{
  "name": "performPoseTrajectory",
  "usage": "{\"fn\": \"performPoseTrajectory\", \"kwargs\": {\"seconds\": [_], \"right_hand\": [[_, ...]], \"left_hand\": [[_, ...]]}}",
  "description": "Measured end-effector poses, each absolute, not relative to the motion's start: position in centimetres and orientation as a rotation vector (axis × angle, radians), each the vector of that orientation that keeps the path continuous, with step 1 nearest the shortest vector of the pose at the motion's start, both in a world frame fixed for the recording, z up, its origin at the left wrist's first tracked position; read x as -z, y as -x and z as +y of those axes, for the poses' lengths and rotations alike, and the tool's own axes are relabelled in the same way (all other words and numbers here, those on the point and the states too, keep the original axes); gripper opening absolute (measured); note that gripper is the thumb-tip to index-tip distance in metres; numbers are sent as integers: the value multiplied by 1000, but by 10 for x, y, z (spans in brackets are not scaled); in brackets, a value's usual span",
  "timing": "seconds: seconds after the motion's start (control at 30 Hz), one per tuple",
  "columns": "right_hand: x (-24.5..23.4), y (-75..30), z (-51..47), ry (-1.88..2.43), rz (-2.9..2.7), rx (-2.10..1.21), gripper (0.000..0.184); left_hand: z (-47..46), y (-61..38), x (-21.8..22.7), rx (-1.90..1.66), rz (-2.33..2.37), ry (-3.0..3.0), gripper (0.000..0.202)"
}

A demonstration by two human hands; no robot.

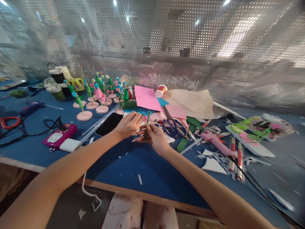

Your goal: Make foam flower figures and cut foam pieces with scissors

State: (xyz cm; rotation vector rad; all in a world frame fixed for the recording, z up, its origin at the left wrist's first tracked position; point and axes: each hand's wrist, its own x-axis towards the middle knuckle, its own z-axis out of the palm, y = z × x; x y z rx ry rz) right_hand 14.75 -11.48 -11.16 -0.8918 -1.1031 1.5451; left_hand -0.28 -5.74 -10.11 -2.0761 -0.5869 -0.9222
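Observation:
My right hand (156, 138) pinches a thin green-wrapped stick (146, 127), held upright above the blue table (147, 168). My left hand (130, 124) is closed just to the left of the stick, its fingertips at the stick's upper part; whether it grips the stick or a bit of material I cannot make out. Behind the hands lie a pink sheet (146, 98) and blue-handled scissors (172, 125). A black phone (110, 124) lies flat by my left wrist.
Several finished paper flowers on round pink bases (95, 95) stand at the back left. A pink glue gun (215, 141), glue sticks (235, 156) and paper scraps lie to the right. A magenta device (59, 136), cables and cups (56, 84) sit left. A perforated screen (181, 47) closes the back.

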Motion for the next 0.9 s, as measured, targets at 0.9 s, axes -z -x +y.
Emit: {"fn": "performPoseTrajectory", "kwargs": {"seconds": [0.9], "right_hand": [[112,-154,-112,852,-1102,-1580,38]], "left_hand": [[-63,5,94,1017,-453,1883,14]]}}
